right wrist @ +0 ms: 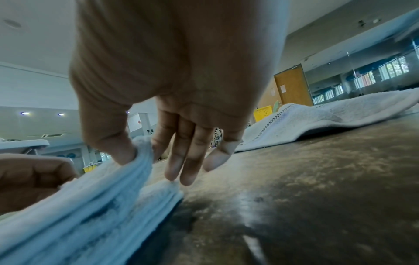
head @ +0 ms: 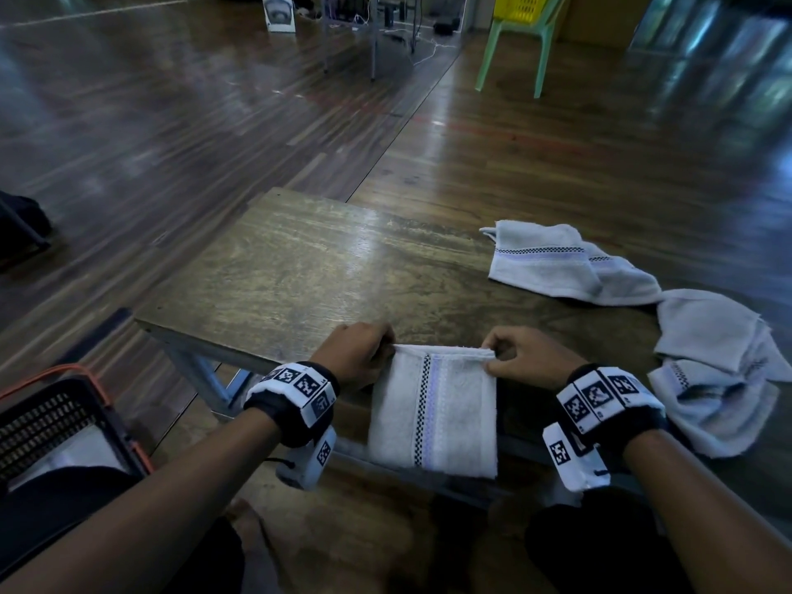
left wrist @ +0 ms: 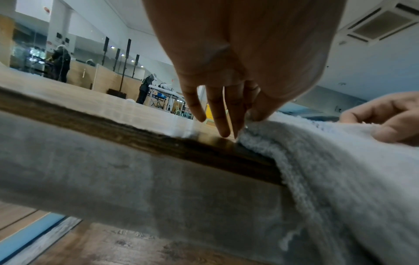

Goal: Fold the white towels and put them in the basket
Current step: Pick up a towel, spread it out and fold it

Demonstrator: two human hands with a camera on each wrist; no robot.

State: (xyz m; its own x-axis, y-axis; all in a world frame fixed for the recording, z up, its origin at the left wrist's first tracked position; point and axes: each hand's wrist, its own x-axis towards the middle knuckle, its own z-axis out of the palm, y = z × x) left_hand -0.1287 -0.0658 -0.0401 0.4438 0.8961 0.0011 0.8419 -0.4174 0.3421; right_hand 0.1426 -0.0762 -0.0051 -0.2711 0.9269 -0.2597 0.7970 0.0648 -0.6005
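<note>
Head view: I've got a folded white towel (head: 433, 411) draped over the near edge of the wooden table (head: 300, 267), its far edge up on the tabletop, the rest hanging down twd me, checkered stripe running lengthwise. My left hand (head: 358, 355) pinches its far-left corner, my right hand (head: 529, 355) pinches the far-right corner; both sit at the table edge, approx 6 o'clock of the tabletop.

Left wrist view: thumb and a finger of my left hand (left wrist: 249, 59) nip the towel (left wrist: 340, 170) edge, other fingers (left wrist: 217, 114) hang straight w/ tips just over the wood.

Right wrist view: thumb of my right hand (right wrist: 172, 71) clamps several layers of towel (right wrist: 79, 215) against my index; remaining fingers (right wrist: 181, 157) point down, tips at the cloth.

More white towels: one flat piece (head: 557, 267) at approx 2 o'clock of the table, a crumpled heap (head: 720, 370) at approx 4 o'clock, touching each other, well apart from my hands. The black basket (head: 55, 422) sits on the floor at approx 8 o'clock, w/ sth white inside.
</note>
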